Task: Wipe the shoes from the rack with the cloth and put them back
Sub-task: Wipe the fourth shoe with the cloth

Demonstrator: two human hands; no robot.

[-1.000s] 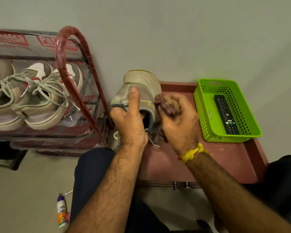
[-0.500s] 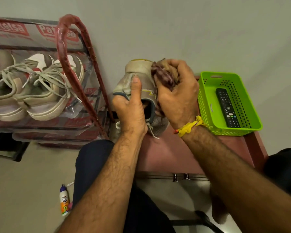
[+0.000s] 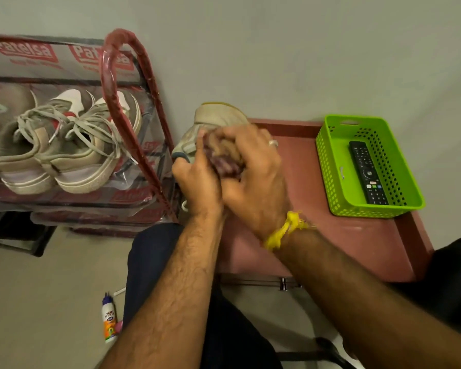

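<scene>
Left hand (image 3: 197, 182) gripping shoe (image 3: 218, 115); right hand (image 3: 253, 179) fingers curled around cloth (image 3: 224, 158). Remote (image 3: 367, 177) in basket (image 3: 328, 155), desk's (image 3: 357, 243) far right corner.

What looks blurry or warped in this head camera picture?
Head view: motion blur smears the right hand bunching the brownish cloth and the yellow wrist thread; the green plastic basket stays sharp; wide-angle distortion bends the red metal shoe rack.

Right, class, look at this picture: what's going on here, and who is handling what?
A seated person is cleaning a beige shoe at the edge of a red table. The left hand holds the shoe while the right hand presses a bunched cloth against it. Another pair of shoes sits on the rack alongside.
</scene>
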